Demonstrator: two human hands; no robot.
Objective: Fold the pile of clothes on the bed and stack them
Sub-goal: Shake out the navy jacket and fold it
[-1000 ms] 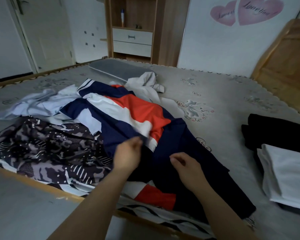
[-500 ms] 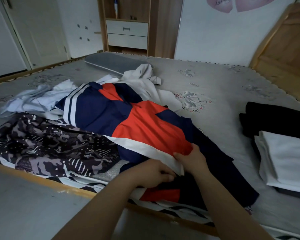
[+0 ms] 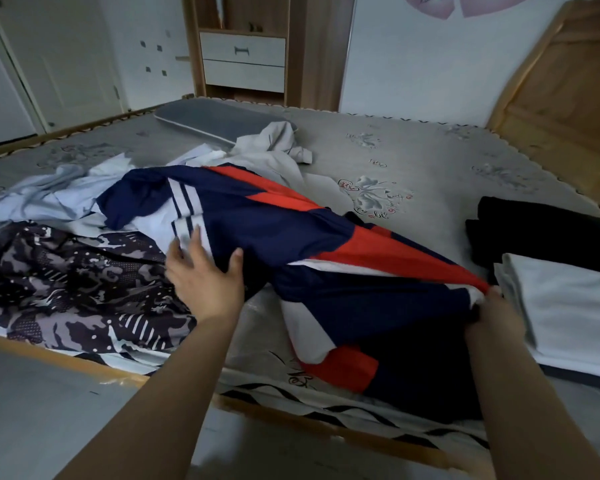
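jersey pulled sideways between two hands on the bed

navy, red and white jersey (image 3: 291, 244) lies across the near part of the bed (image 3: 430, 161), its long axis running from the far left down to the near right. the right hand (image 3: 492, 317) sits at the jersey's near right end, fingers curled and pinching the red and white hem there. the left hand (image 3: 205, 271) rests on the jersey's left side by the white stripes, fingers spread and straight, thumb out against the navy cloth; it is the hand nearer the loose, bunched end that looks due to be laid flat next. count: one jersey in hand; left of the jersey, one dark patterned garment (image 3: 66, 282) and one pale blue garment (image 3: 49, 199); beyond the jersey, one whitish garment (image 3: 278, 140); right of the jersey, one folded black piece (image 3: 541, 233) and one folded white piece (image 3: 568, 306), the white partly on the black.
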